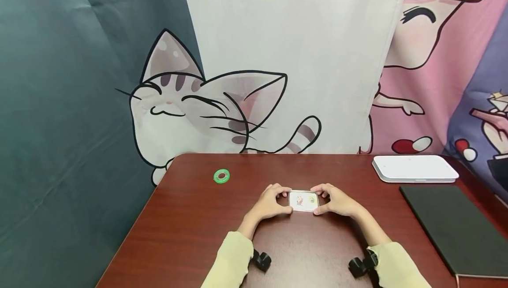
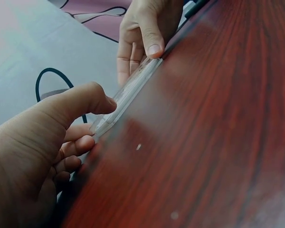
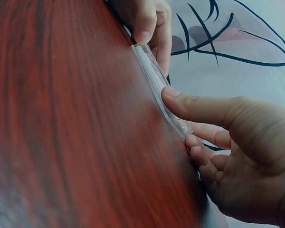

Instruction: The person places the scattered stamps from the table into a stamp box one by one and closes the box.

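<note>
A small flat rectangular case point(image 1: 304, 201) of clear plastic, white inside with two little coloured pictures, lies at the middle of the table. My left hand point(image 1: 271, 202) pinches its left end, thumb on the near edge and fingers at the far corner. On the opposite end, my right hand point(image 1: 337, 200) grips it the same way. From the side, in the left wrist view, the case point(image 2: 128, 97) looks thin and sits close over the wood. Its transparent rim point(image 3: 154, 78) shows between both thumbs in the right wrist view.
A green ring point(image 1: 221, 176) lies toward the back left of the brown wooden table point(image 1: 182, 235). At the back right is a white flat box point(image 1: 414, 169), with a black flat panel point(image 1: 456, 230) in front of it. Behind the table hangs a cartoon-printed cloth point(image 1: 301, 36).
</note>
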Motion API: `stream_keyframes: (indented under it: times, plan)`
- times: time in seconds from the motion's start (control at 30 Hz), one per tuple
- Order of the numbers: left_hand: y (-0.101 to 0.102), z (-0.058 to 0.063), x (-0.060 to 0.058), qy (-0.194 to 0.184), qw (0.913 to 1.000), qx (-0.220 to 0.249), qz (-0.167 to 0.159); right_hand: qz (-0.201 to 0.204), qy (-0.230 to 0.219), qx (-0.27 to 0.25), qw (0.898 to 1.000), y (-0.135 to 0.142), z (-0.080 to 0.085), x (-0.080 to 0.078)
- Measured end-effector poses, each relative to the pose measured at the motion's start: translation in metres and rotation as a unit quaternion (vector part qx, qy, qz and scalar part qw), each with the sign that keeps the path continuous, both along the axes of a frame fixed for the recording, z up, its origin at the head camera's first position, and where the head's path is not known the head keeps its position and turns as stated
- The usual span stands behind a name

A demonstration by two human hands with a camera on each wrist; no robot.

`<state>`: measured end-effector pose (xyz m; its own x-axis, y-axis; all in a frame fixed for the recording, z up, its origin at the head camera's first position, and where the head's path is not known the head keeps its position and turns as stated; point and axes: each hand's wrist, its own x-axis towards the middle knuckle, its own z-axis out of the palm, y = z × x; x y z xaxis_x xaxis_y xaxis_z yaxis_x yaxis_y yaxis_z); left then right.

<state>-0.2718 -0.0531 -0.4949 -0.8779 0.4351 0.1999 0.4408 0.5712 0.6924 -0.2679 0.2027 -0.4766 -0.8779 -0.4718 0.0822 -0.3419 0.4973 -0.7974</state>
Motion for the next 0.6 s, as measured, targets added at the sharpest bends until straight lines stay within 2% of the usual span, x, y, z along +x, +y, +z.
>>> stream_keyframes:
  times: [0.13,0.4,0.6]
  plan:
    - [0.0006,0.0032,-0.0011,-0.007,1.0000,-0.003,0.004,-0.005,0.006,0.007,1.000,-0.0006,0.0020,-0.0008]
    - [-0.0006,0.0023,0.0007,-0.008,0.9996,-0.025,0.009,-0.012,0.035,0.041,0.998,-0.0019,-0.0012,-0.0007]
    - [-0.0012,0.0031,0.0026,-0.013,0.9993,-0.030,0.017,-0.015,0.036,0.037,0.999,-0.0023,-0.0031,-0.0004]
